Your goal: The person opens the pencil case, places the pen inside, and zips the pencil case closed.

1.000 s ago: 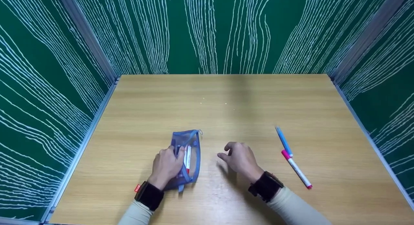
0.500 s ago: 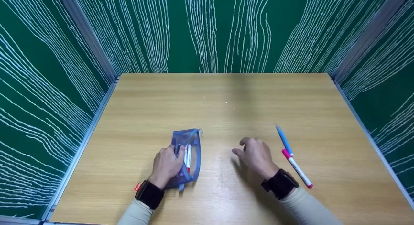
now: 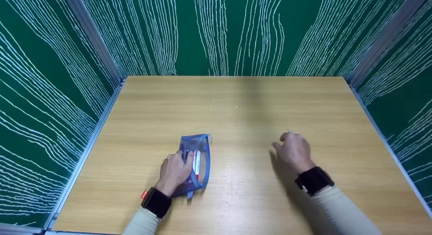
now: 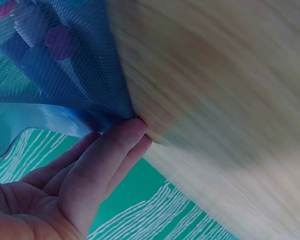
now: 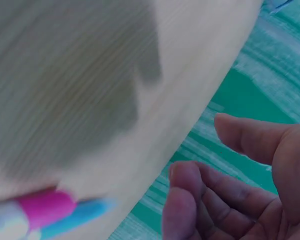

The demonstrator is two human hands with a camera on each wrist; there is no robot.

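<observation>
A blue mesh pencil case (image 3: 207, 167) lies on the table, its opening showing a white marker with a red end (image 3: 197, 164). My left hand (image 3: 175, 171) grips the near-left side of the case, thumb at the opening; in the left wrist view, fingertips touch the mesh (image 4: 85, 60), with coloured marker ends behind it. My right hand (image 3: 295, 152) hovers over two loose markers, thumb and fingers apart, holding nothing. It hides most of them in the head view. The right wrist view shows the pink-capped marker (image 5: 47, 210) beside the blue marker (image 5: 82, 217).
The wooden table (image 3: 236, 127) is enclosed by green walls (image 3: 189, 32) with white wavy lines and grey metal edges. A few tiny white specks (image 3: 236, 107) lie towards the back of the tabletop.
My right hand has moved right, from beside the pencil case to over the two loose markers, now covering them in the head view. The left hand and the case have stayed put.
</observation>
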